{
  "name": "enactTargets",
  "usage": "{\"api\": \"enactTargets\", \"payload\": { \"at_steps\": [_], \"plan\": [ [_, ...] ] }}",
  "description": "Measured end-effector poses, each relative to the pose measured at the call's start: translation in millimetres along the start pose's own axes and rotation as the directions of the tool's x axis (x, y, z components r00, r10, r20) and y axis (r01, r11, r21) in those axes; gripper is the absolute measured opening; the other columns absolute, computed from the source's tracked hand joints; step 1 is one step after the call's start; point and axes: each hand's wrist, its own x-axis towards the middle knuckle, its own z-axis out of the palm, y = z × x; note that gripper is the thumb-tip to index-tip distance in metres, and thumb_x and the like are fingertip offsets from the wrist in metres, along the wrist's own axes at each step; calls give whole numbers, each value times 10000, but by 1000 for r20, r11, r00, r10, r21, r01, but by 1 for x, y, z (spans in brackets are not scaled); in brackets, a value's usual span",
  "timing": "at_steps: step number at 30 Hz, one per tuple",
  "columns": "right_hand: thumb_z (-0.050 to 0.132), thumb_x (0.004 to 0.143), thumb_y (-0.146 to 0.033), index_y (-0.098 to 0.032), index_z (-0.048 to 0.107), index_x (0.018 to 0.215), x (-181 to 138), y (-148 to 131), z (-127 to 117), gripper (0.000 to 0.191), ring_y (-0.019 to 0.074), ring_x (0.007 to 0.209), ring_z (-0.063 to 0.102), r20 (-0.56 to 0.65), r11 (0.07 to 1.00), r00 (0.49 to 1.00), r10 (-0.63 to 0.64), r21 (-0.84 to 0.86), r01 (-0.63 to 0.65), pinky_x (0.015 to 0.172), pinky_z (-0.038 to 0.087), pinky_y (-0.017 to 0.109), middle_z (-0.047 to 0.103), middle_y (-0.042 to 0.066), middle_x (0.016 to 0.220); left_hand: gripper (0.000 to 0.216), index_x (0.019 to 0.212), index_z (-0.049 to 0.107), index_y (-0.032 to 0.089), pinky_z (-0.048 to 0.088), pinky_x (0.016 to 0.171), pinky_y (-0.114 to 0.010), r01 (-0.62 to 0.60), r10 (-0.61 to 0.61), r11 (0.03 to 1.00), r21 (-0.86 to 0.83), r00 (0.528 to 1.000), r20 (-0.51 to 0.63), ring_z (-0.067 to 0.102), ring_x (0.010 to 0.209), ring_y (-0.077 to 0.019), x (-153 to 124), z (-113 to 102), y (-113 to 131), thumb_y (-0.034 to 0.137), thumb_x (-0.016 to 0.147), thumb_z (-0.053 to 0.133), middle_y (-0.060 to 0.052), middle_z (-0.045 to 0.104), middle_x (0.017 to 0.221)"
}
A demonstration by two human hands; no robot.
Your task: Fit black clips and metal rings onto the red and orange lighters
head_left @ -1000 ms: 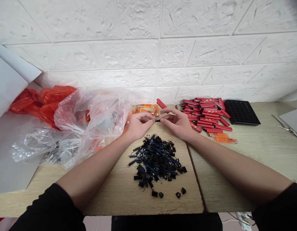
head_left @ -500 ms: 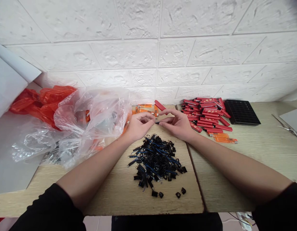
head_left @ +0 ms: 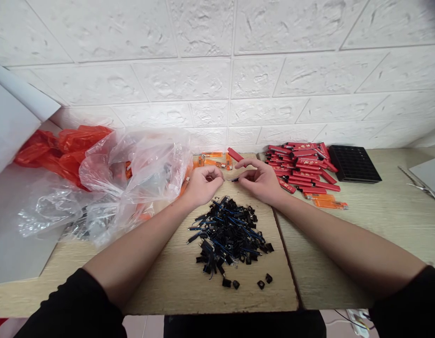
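Above the pile of small black parts, my two hands face each other a short gap apart. My right hand is closed, with a small dark slim part at its thumb and fingertips, pointing left. A red lighter-like case sticks up behind its raised index finger and seems to be held in the same hand. My left hand is pinched, thumb against fingers; whatever is in it is too small to make out. Some parts in the pile show blue strips and metal ends.
Red cases lie heaped at the right, beside a black gridded tray. Orange lighters lie before them, with more orange lighters near the wall. Clear plastic bags and a red bag fill the left side.
My hands have drawn slightly apart, leaving a gap between their fingertips. More of the dark slim part now shows at my right fingertips. The red case has shifted a little with the right hand.
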Motion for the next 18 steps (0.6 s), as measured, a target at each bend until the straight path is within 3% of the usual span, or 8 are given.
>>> {"api": "enactTargets", "payload": {
  "at_steps": [8,18],
  "plan": [
    [761,789,-171,-202,714,1100,0,1,-1,315,96,701,688,-4,1000,1000,-23,-18,23,619,525,254,745,59,1187,83,634,611,179,321,543,-258,-50,4,982,182,970,243,446,569,-106,-8,2,6,153,711,621,27,530,598],
    [768,795,-173,-202,715,1113,-1,0,0,324,118,734,724,7,998,999,-35,-46,36,633,562,263,747,74,1216,80,634,579,193,311,532,-262,-125,58,969,214,953,297,425,553,-103,-9,0,8,126,668,609,40,496,585]
  ]
}}
